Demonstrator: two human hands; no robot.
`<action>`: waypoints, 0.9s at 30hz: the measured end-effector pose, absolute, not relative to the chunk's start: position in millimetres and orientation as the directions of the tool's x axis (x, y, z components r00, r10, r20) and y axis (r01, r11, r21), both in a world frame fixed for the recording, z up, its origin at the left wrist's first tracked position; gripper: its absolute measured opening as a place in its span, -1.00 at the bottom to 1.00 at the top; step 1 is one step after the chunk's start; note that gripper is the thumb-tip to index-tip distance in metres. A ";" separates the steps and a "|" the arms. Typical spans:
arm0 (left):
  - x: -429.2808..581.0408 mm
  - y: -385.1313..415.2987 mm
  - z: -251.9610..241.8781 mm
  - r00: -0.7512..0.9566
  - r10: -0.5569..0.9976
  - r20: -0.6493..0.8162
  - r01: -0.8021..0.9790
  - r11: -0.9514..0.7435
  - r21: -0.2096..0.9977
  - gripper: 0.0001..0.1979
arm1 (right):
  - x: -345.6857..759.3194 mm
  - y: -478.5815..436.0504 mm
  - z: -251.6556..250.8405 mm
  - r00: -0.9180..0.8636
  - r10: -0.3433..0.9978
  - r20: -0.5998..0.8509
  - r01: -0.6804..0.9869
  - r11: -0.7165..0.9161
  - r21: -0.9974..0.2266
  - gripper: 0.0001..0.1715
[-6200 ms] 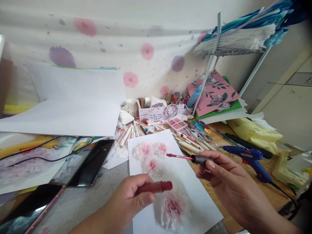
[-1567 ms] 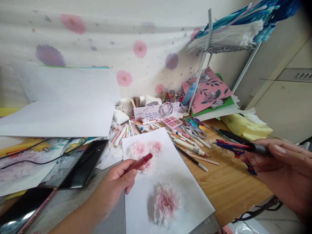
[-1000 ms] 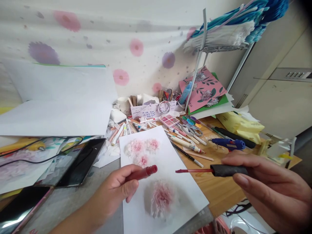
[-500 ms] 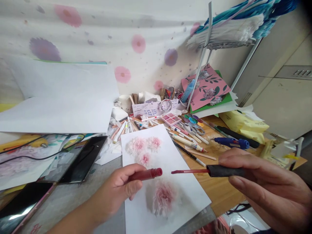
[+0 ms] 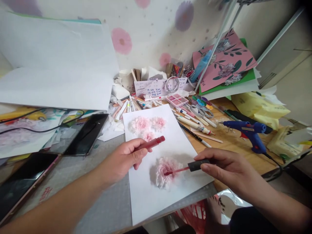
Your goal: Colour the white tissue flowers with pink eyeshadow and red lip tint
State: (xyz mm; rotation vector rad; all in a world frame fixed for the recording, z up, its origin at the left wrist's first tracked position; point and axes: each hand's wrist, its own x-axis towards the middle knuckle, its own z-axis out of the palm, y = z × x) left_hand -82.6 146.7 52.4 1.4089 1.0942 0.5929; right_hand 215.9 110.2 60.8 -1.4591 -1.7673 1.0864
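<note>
My left hand point(image 5: 130, 153) holds a red tube point(image 5: 152, 143), its open end pointing right, above the white sheet point(image 5: 143, 203). Pinched in my right hand point(image 5: 219, 164) is a black cap point(image 5: 198, 165) with a thin red applicator point(image 5: 179, 170). The applicator's dark red tip lies over the centre of the large pink and white ruffled flower point(image 5: 162, 182); whether it touches is hard to tell. Smaller pink flowers point(image 5: 141, 124) sit at the top of the sheet, one partly behind the tube.
Two dark phones point(image 5: 86, 135) lie on the left. Behind the sheet are scattered pens and markers point(image 5: 190, 123) and a pink palette point(image 5: 177, 100). A blue glue gun point(image 5: 253, 130) rests at the right, near yellow packets point(image 5: 260, 105). A large white paper point(image 5: 60, 81) stands at the back left.
The view has tilted downward. My right hand has brought the applicator from in front of the tube's mouth down over the large flower. My left hand still holds the tube.
</note>
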 end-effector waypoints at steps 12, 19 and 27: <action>-82.2 147.3 52.7 0.431 0.867 -0.250 0.233 0.161 0.959 -0.66 | 215.5 116.0 57.2 -0.159 0.980 -0.121 0.455 -0.036 -0.890 -0.70; -82.3 147.2 52.8 0.435 0.866 -0.247 0.237 0.154 0.959 -0.65 | 212.3 115.1 57.8 -0.191 0.971 -0.146 0.412 -0.056 -0.910 -0.73; -84.3 147.9 49.8 0.430 0.867 -0.253 0.249 0.155 0.956 -0.66 | 215.9 118.6 56.1 -0.143 0.983 -0.114 0.402 -0.047 -0.914 -0.71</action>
